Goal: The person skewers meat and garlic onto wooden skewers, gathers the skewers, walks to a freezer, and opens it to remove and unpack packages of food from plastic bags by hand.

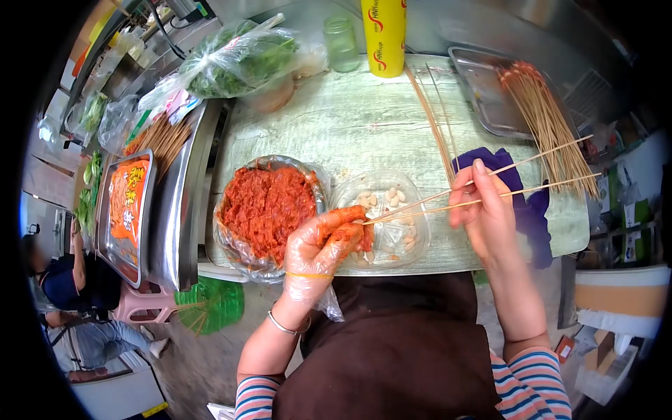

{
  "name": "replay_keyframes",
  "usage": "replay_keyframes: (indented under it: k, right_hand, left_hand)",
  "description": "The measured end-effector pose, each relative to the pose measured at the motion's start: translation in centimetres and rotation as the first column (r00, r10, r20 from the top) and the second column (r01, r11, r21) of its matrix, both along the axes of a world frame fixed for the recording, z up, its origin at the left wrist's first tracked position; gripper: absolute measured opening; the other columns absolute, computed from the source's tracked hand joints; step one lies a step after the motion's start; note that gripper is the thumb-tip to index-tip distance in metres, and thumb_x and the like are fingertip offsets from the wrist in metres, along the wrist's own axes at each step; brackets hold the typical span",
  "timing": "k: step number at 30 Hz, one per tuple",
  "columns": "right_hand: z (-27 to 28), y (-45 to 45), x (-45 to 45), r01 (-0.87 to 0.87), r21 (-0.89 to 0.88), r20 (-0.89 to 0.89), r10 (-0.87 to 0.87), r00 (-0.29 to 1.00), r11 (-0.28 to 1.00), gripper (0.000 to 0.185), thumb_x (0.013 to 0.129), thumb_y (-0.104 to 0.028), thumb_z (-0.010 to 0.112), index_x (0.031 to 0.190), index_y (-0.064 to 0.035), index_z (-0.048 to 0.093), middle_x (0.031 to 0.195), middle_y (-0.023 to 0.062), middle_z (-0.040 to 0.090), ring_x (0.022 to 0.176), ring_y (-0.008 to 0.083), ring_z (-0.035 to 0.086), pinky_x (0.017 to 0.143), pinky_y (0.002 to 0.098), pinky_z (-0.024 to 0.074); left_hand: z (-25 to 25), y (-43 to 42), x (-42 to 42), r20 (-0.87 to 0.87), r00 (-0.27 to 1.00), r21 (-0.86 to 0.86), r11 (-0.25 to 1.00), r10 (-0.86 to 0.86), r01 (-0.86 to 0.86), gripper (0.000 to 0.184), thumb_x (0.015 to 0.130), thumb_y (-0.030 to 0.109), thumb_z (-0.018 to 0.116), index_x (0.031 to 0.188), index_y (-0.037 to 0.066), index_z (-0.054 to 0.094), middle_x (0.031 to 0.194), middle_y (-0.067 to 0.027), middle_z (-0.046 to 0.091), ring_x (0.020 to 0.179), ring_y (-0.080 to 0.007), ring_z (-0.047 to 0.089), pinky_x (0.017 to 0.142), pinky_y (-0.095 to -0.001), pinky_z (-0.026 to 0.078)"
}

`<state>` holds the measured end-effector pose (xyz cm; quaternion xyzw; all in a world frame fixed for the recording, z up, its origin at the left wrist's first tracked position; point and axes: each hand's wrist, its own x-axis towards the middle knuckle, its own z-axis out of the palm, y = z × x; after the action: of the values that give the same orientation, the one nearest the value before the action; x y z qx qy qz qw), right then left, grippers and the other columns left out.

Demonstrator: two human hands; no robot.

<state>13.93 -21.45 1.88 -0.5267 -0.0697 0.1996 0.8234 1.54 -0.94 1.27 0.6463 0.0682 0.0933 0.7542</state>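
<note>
My left hand [316, 243] wears a clear plastic glove with a yellow band at the wrist. Its fingers, coated red, pinch a small piece of red marinated meat [367, 239] at the tips of the bamboo skewers. Two bamboo skewers [535, 158] run between the fingers of my bare right hand [486, 206], their points meeting at the left hand. Left of the gloved hand stands a plastic-lined bowl [229, 262] heaped with red marinated meat [269, 206]. Under the skewers is a clear plastic container [339, 180] with several pale, bean-like pieces [395, 196] inside.
Loaded skewers [546, 119] lie on a metal tray [483, 115] at the back right. A purple cloth [533, 217] is beneath my right hand. Behind stand a yellow cup [384, 38], glass jar [341, 45] and bagged greens [241, 63]. Another person [77, 276] is at far left.
</note>
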Motion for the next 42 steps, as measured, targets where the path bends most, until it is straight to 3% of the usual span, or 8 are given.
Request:
replay_keyframes:
  k: [5, 8, 11, 18, 23, 28, 30, 42]
  right_hand:
    - [0.3, -1.0, 0.1, 0.046, 0.051, 0.021, -0.048, 0.999, 0.998, 0.038, 0.096, -0.032, 0.038, 0.083, -0.0006, 0.054, 0.064, 0.0091, 0.057, 0.046, 0.0161, 0.055, 0.043, 0.0244, 0.0462]
    - [1.5, -1.3, -0.9, 0.043, 0.029, 0.114, -0.046, 0.992, 0.999, 0.038, 0.096, -0.031, 0.038, 0.084, 0.0009, 0.054, 0.066, 0.0099, 0.058, 0.047, 0.0165, 0.056, 0.044, 0.0242, 0.0463]
    - [2.0, -1.2, -2.1, -0.004, -0.011, 0.204, 0.006, 0.979, 1.0, 0.039, 0.096, -0.03, 0.036, 0.086, 0.0036, 0.054, 0.07, 0.0107, 0.058, 0.05, 0.0162, 0.058, 0.047, 0.0237, 0.047]
    - [2.3, -0.7, -2.9, -0.058, -0.139, 0.416, 0.111, 0.903, 0.989, 0.04, 0.097, -0.028, 0.035, 0.084, 0.004, 0.055, 0.072, 0.0103, 0.057, 0.055, 0.0158, 0.059, 0.053, 0.024, 0.0481]
    - [2.7, -1.6, -2.9, 0.05, -0.001, 0.401, -0.045, 0.915, 0.999, 0.039, 0.097, -0.026, 0.035, 0.081, 0.0036, 0.054, 0.072, 0.0103, 0.056, 0.054, 0.016, 0.059, 0.053, 0.023, 0.0473]
    - [3.1, -1.5, -2.8, 0.114, -0.239, 0.44, 0.003, 0.898, 0.964, 0.037, 0.097, -0.026, 0.035, 0.083, 0.0032, 0.054, 0.073, 0.0106, 0.055, 0.056, 0.0166, 0.059, 0.054, 0.0235, 0.0476]
    - [2.8, -1.8, -3.4, 0.049, -0.042, 0.384, -0.029, 0.923, 0.998, 0.036, 0.096, -0.026, 0.036, 0.084, 0.003, 0.053, 0.074, 0.0108, 0.055, 0.058, 0.0165, 0.059, 0.056, 0.0241, 0.0479]
    - [1.2, -0.1, -4.2, 0.021, 0.044, 0.391, -0.036, 0.92, 0.999, 0.036, 0.097, -0.026, 0.035, 0.085, 0.0038, 0.052, 0.077, 0.0122, 0.054, 0.06, 0.0189, 0.06, 0.058, 0.0271, 0.0497]
  left_hand:
    - [-0.2, -0.3, 0.1, -0.041, 0.995, -0.166, 0.981, 0.092, -0.098, 0.025, 0.086, 0.005, 0.054, 0.108, -0.007, 0.056, 0.095, -0.0135, 0.063, 0.081, -0.0163, 0.061, 0.074, -0.0261, 0.049]
    - [0.2, -0.1, 0.3, -0.099, 0.991, -0.294, 0.949, 0.091, -0.117, 0.039, 0.091, 0.025, 0.05, 0.114, -0.007, 0.05, 0.112, -0.0193, 0.056, 0.099, -0.0285, 0.059, 0.081, -0.0356, 0.052]
    - [0.4, -0.3, 0.4, -0.049, 0.998, -0.414, 0.908, 0.05, -0.066, 0.04, 0.092, 0.027, 0.048, 0.115, -0.006, 0.05, 0.112, -0.0191, 0.056, 0.1, -0.0308, 0.059, 0.082, -0.0373, 0.052]
    - [0.3, -0.6, 0.2, -0.042, 0.999, -0.395, 0.918, 0.02, -0.035, 0.041, 0.093, 0.026, 0.046, 0.117, -0.007, 0.048, 0.113, -0.0197, 0.055, 0.102, -0.0314, 0.058, 0.083, -0.0408, 0.051]
    - [0.1, -0.4, 0.2, -0.056, 0.991, -0.437, 0.889, 0.12, -0.133, 0.039, 0.092, 0.024, 0.048, 0.116, -0.007, 0.048, 0.112, -0.0188, 0.056, 0.1, -0.0271, 0.059, 0.082, -0.0386, 0.052]
    - [-0.5, 0.3, 0.1, -0.131, 0.983, -0.458, 0.872, 0.124, -0.172, 0.027, 0.088, 0.007, 0.053, 0.111, -0.007, 0.052, 0.11, -0.0182, 0.056, 0.099, -0.0285, 0.058, 0.083, -0.0377, 0.051]
    - [-0.4, 0.3, 0.1, -0.146, 0.979, -0.452, 0.871, 0.139, -0.191, 0.027, 0.087, 0.005, 0.053, 0.111, -0.008, 0.052, 0.11, -0.0187, 0.057, 0.098, -0.0279, 0.058, 0.083, -0.0365, 0.051]
    - [-0.7, -0.4, -0.1, -0.055, 0.961, -0.605, 0.757, 0.269, -0.247, 0.03, 0.085, 0.004, 0.056, 0.112, -0.005, 0.052, 0.109, -0.0182, 0.057, 0.098, -0.0269, 0.057, 0.086, -0.0397, 0.048]
